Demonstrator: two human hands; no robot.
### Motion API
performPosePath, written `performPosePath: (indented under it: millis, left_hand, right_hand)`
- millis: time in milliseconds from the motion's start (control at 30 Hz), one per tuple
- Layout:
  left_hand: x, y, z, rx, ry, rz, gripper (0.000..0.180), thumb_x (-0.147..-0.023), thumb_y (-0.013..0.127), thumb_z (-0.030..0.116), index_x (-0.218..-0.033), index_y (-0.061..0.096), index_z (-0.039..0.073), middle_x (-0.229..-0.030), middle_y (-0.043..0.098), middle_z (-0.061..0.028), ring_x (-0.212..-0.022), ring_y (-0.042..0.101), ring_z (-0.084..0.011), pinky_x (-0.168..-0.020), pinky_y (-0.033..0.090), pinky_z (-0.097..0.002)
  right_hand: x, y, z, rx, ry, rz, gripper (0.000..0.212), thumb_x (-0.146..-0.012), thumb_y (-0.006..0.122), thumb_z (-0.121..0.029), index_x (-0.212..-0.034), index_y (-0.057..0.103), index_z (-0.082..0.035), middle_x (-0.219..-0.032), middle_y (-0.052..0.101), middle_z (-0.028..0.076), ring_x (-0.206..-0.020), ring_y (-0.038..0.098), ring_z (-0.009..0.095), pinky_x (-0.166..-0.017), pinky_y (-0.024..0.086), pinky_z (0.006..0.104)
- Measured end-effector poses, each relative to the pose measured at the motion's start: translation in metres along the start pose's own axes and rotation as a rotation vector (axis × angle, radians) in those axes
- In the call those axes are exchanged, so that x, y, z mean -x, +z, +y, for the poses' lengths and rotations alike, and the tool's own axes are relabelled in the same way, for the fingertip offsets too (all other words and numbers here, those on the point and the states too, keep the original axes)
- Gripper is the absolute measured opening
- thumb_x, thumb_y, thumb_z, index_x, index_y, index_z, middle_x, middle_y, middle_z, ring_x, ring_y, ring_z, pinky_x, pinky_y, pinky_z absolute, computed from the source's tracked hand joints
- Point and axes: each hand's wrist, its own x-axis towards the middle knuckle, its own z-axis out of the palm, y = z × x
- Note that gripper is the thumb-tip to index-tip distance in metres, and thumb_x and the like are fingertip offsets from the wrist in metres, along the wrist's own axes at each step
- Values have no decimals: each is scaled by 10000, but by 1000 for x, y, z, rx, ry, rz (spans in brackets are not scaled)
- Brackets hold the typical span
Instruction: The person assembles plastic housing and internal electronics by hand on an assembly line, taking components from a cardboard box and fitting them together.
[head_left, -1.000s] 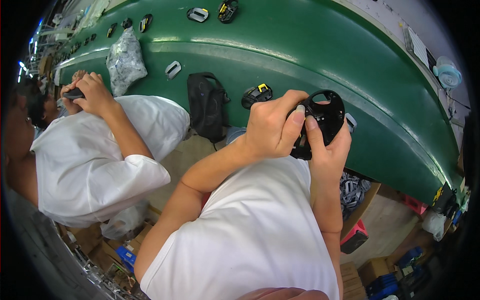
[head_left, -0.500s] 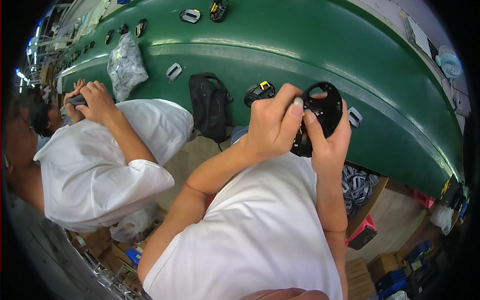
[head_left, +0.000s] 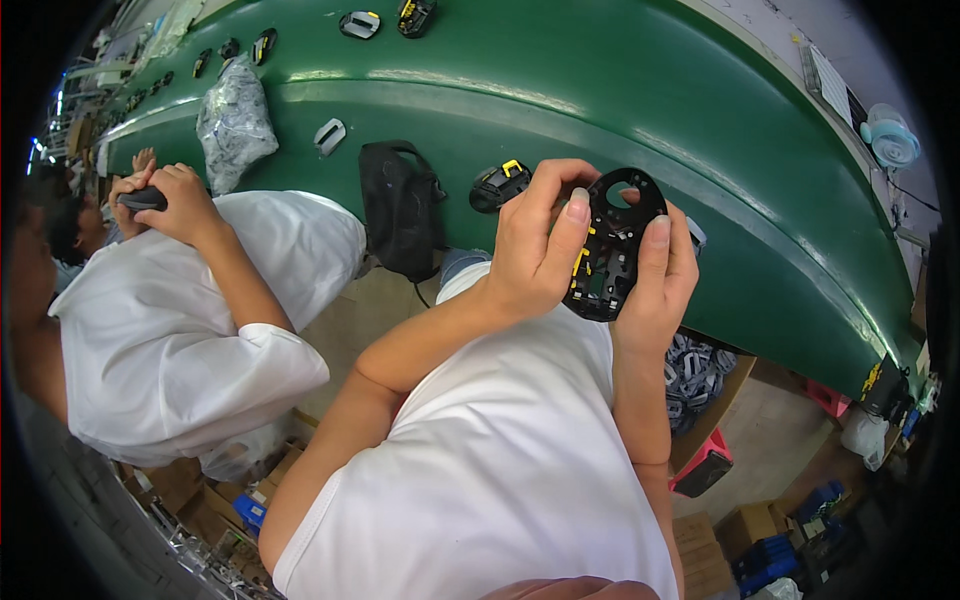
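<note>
A black oval plastic housing [head_left: 617, 242] is held up between my hands, over the near edge of the green work surface. It has a round hole at its upper end, and small yellow pieces and fittings inside its open face. My left hand [head_left: 537, 243] grips its left edge, thumb on the rim. On the other edge my right hand [head_left: 652, 280] is closed, with the thumb along the side and the fingers behind. Just left of my left hand lies a black part with a yellow clip [head_left: 500, 186]. A grey plastic piece [head_left: 698, 236] shows partly behind my right fingers.
To my left a co-worker [head_left: 190, 330] in white holds a dark rounded part [head_left: 143, 199]. A black bag [head_left: 402, 210] and a clear bag of parts [head_left: 236, 125] lie on the green surface [head_left: 480, 130]. Below its edge, a box holds grey pieces [head_left: 697, 372].
The housing has turned so that more of its open inner face shows. My right thumb has moved from its middle to the right edge. The view has shifted slightly.
</note>
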Motion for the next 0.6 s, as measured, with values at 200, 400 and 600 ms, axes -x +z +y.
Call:
performPosePath:
  millis: [200, 400, 600]
  left_hand:
    - [-6, 0, -5, -2, 145, 4, 286, -909, 404, 171, -1038, 522, -55, -846, 614, -143, -669, 595, -174, -622, 465, -262]
    - [-2, 9, 4, 317, -69, 28, 285, -912, 415, 174, -1041, 522, -56, -862, 619, -120, -727, 578, -117, -661, 462, -244]
    - [-1, 5, 8, 394, -142, 41, 274, -912, 440, 175, -1059, 481, -53, -862, 608, -107, -741, 553, -89, -664, 455, -226]
  right_hand:
    - [1, 1, 2, -31, 28, 17, 303, -940, 440, -222, -1063, 539, 36, -971, 596, 71, -848, 537, 92, -761, 430, 215]
    - [5, 2, 0, -207, 30, 90, 279, -926, 463, -195, -1056, 526, 43, -976, 592, 79, -857, 540, 89, -759, 435, 216]
    - [5, 0, -4, -117, 89, -22, 268, -916, 495, -191, -1061, 514, 34, -948, 574, 60, -852, 530, 90, -774, 426, 215]
